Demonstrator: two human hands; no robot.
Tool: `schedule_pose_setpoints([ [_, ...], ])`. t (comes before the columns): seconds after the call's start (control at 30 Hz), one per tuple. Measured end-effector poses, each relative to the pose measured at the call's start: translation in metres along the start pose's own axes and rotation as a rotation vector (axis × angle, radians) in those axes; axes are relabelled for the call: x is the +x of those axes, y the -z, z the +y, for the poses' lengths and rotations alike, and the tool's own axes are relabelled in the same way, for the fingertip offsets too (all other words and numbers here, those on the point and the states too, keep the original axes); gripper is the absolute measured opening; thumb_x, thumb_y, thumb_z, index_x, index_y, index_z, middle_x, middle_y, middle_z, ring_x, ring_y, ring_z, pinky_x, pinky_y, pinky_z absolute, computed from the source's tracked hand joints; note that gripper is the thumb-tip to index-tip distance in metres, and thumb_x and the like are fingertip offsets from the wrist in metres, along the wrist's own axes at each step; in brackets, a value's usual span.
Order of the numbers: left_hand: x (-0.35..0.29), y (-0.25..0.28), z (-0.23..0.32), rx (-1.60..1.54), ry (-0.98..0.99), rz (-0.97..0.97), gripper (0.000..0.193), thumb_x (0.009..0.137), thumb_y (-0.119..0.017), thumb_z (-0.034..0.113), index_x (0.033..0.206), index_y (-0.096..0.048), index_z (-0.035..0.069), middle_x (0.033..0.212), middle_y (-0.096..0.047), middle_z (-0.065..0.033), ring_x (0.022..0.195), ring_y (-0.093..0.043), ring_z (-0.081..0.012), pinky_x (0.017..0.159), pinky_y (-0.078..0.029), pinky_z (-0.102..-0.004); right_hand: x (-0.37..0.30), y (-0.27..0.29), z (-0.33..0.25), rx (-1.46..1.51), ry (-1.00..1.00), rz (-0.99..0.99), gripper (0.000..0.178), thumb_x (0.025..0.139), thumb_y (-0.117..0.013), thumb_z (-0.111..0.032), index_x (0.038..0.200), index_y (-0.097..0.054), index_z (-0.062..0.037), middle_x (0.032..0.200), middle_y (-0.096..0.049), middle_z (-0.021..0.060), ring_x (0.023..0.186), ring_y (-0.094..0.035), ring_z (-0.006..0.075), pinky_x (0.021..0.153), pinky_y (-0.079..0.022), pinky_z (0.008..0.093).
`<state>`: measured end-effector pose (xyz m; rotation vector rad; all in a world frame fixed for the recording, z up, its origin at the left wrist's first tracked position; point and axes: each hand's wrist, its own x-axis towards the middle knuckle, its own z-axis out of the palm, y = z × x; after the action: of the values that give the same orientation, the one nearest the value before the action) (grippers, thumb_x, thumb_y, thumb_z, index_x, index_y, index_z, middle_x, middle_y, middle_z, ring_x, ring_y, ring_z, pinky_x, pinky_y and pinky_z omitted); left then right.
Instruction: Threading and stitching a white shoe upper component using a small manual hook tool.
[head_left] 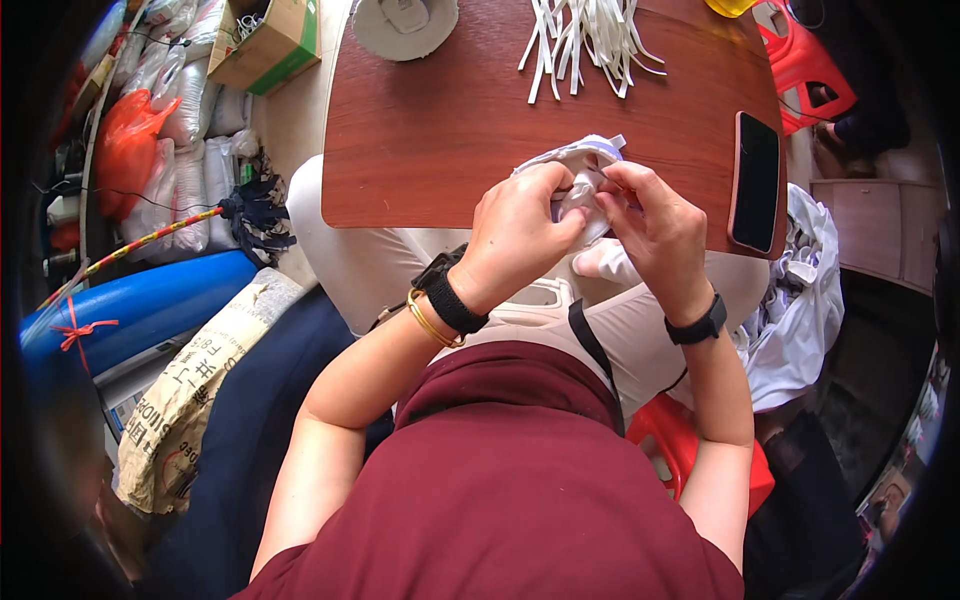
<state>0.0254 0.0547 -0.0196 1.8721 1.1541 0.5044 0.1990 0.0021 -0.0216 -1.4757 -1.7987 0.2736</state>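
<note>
Over the near edge of the brown table (440,130), both hands grip a small white cloth piece (590,190) with a pale lavender edge and a short tab at its top. My left hand (520,225) has its thumb and fingers closed on the left side of the cloth. On the opposite side, my right hand (660,225) pinches it between thumb and fingertips. The fingers partly cover the cloth, so its full shape is hidden. Farther back on the tabletop lies a bunch of narrow white strips (590,45).
A dark-screened phone (756,185) lies at the table's right edge. A round whitish container (403,25) stands at the far left. A white bag of similar-looking pieces (795,310) sits right of my leg. Red plastic stools (805,70), a mop (258,210) and stacked sacks (190,190) surround the table.
</note>
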Motion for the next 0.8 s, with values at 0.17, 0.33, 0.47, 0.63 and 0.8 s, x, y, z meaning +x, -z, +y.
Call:
schedule_pose_setpoints([
  [0.17, 0.000, 0.003, -0.012, -0.283, -0.017, -0.053, 0.026, 0.082, -0.062, 0.013, 0.102, -0.064, -0.003, 0.088, -0.064, -0.0099, 0.075, -0.061, -0.0173, 0.069, -0.050, -0.0310, 0.002, 0.000, -0.006, 0.247, -0.215, -0.009, 0.027, 0.083, -0.074, -0.011, 0.107, -0.063, -0.0057, 0.092, -0.069, 0.0089, 0.078, -0.069, 0.0196, 0.066, -0.055, 0.0303],
  [0.33, 0.001, 0.009, -0.007, -0.424, 0.101, -0.162, 0.017, 0.096, -0.060, 0.014, 0.104, -0.063, -0.001, 0.080, -0.056, 0.0039, 0.067, -0.047, -0.0019, 0.057, -0.039, -0.0202, 0.006, 0.002, -0.001, 0.329, -0.212, -0.071, 0.024, 0.083, -0.073, -0.006, 0.105, -0.064, -0.0035, 0.091, -0.067, 0.0082, 0.082, -0.068, 0.0171, 0.070, -0.055, 0.0291],
  [0.47, 0.001, 0.009, -0.007, -0.446, 0.107, -0.173, 0.020, 0.094, -0.067, 0.018, 0.101, -0.064, 0.000, 0.074, -0.055, 0.0050, 0.060, -0.047, -0.0013, 0.051, -0.037, -0.0198, 0.009, 0.008, 0.000, 0.381, -0.258, -0.125, 0.022, 0.083, -0.071, -0.002, 0.104, -0.065, -0.0024, 0.092, -0.067, 0.0074, 0.083, -0.068, 0.0158, 0.073, -0.055, 0.0285],
  [0.63, 0.003, 0.007, -0.009, -0.442, 0.134, -0.173, 0.021, 0.091, -0.070, 0.018, 0.101, -0.064, 0.000, 0.072, -0.056, 0.0048, 0.059, -0.048, -0.0010, 0.050, -0.037, -0.0192, 0.007, 0.001, 0.002, 0.382, -0.227, -0.050, 0.022, 0.084, -0.069, -0.002, 0.105, -0.065, -0.0034, 0.091, -0.068, 0.0090, 0.081, -0.069, 0.0186, 0.071, -0.055, 0.0294],
  [0.8, 0.002, 0.010, -0.006, -0.384, 0.098, -0.152, 0.024, 0.089, -0.072, 0.017, 0.098, -0.066, -0.004, 0.071, -0.061, -0.0010, 0.061, -0.055, -0.0049, 0.054, -0.046, -0.0238, 0.006, -0.007, -0.001, 0.215, -0.163, 0.020, 0.020, 0.084, -0.066, -0.001, 0.104, -0.063, -0.0055, 0.089, -0.067, 0.0097, 0.077, -0.069, 0.0238, 0.066, -0.055, 0.0305],
])
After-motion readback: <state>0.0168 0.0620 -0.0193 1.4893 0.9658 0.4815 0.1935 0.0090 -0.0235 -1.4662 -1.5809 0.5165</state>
